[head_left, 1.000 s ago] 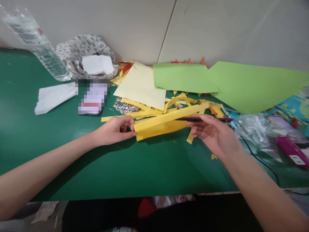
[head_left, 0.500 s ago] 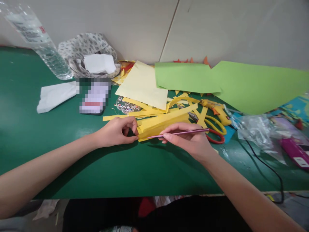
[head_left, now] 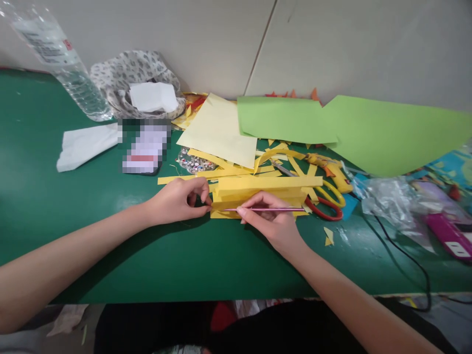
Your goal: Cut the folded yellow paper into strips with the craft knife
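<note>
A folded piece of yellow paper (head_left: 265,184) lies lengthwise on the green table in front of me. At its left end, the thumb and fingers of my left hand (head_left: 184,199) pinch the edge. My right hand (head_left: 271,219) grips a thin pink stick (head_left: 275,210), whose exact kind I cannot make out. The stick lies nearly level across the lower part of the yellow paper, its tip pointing left near my left fingers. Behind the folded piece are loose yellow paper strips (head_left: 177,180). Scissors with red and yellow handles (head_left: 328,211) lie by its right end.
At the back lie cream paper (head_left: 221,130) and green sheets (head_left: 368,128). A yellow glue gun (head_left: 341,177) and clear plastic bag (head_left: 391,199) are on the right. To the left are a plastic bottle (head_left: 73,73), patterned cloth bag (head_left: 136,64), phone (head_left: 145,150) and white tissue (head_left: 84,146).
The folded yellow paper's right end has swung down toward me, so it lies level. My right hand has shifted slightly left and down with the stick. My left hand keeps its place.
</note>
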`<state>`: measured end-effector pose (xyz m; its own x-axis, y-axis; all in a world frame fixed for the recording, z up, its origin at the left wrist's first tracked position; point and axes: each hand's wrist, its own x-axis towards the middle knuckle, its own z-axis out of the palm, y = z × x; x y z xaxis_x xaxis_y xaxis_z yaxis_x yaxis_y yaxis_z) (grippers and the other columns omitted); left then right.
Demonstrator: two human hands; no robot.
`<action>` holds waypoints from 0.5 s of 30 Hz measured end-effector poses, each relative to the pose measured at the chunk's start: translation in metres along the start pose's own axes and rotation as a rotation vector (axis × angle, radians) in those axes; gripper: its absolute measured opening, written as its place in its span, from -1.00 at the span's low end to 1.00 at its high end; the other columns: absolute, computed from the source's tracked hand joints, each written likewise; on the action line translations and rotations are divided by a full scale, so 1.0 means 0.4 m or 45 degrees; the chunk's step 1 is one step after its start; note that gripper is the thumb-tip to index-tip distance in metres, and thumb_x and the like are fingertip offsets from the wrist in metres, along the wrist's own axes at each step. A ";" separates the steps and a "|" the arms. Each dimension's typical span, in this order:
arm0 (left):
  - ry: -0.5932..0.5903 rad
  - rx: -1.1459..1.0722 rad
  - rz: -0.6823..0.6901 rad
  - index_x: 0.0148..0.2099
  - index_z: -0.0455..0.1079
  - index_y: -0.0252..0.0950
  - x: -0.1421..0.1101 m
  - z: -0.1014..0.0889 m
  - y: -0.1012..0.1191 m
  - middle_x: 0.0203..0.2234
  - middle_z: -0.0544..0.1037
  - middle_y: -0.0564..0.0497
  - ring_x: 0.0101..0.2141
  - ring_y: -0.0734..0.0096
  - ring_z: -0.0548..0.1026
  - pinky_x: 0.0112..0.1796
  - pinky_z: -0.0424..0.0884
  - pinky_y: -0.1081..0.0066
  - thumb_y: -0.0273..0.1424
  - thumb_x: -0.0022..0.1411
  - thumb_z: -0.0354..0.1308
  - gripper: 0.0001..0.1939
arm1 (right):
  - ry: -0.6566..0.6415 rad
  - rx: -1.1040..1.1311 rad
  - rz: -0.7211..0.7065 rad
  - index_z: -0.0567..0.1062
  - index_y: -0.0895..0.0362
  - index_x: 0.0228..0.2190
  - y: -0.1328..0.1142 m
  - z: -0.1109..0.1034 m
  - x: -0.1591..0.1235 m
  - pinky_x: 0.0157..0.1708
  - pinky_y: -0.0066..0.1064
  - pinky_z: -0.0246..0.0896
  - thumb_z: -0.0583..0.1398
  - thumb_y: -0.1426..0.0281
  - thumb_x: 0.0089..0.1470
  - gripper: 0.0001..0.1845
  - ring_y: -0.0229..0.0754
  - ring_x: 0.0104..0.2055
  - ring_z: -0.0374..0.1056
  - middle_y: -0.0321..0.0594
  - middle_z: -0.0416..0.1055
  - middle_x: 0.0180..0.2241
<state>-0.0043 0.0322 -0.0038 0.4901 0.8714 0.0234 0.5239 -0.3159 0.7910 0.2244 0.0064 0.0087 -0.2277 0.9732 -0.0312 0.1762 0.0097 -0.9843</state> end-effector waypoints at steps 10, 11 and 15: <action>-0.044 -0.143 -0.025 -0.41 0.10 -0.25 0.003 -0.005 0.004 -0.44 0.57 0.11 -0.63 0.68 0.31 -0.56 0.30 0.61 -0.48 0.01 0.19 -0.74 | 0.039 0.026 0.050 0.45 0.12 -0.51 0.012 0.009 -0.004 -0.43 -0.39 0.38 0.36 0.29 -0.11 -0.78 -0.23 -0.49 0.45 -0.27 0.48 -0.55; -0.049 -0.152 -0.025 -0.41 0.09 -0.25 0.003 -0.007 0.004 -0.44 0.58 0.10 -0.63 0.68 0.31 -0.57 0.29 0.61 -0.48 0.01 0.19 -0.73 | 0.044 0.026 0.051 0.46 0.12 -0.52 0.011 0.010 -0.004 -0.42 -0.38 0.39 0.36 0.29 -0.11 -0.78 -0.22 -0.48 0.46 -0.26 0.48 -0.54; -0.073 -0.150 -0.019 -0.41 0.06 -0.24 0.003 -0.011 0.003 -0.42 0.60 0.09 -0.63 0.68 0.30 -0.58 0.27 0.62 -0.47 0.02 0.20 -0.71 | 0.027 0.034 0.049 0.48 0.12 -0.53 0.008 0.013 -0.001 -0.41 -0.35 0.42 0.37 0.29 -0.12 -0.79 -0.20 -0.49 0.47 -0.25 0.49 -0.53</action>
<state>-0.0064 0.0345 -0.0003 0.5238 0.8516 -0.0214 0.4479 -0.2539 0.8573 0.2203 0.0050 0.0045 -0.2008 0.9774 -0.0657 0.1589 -0.0337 -0.9867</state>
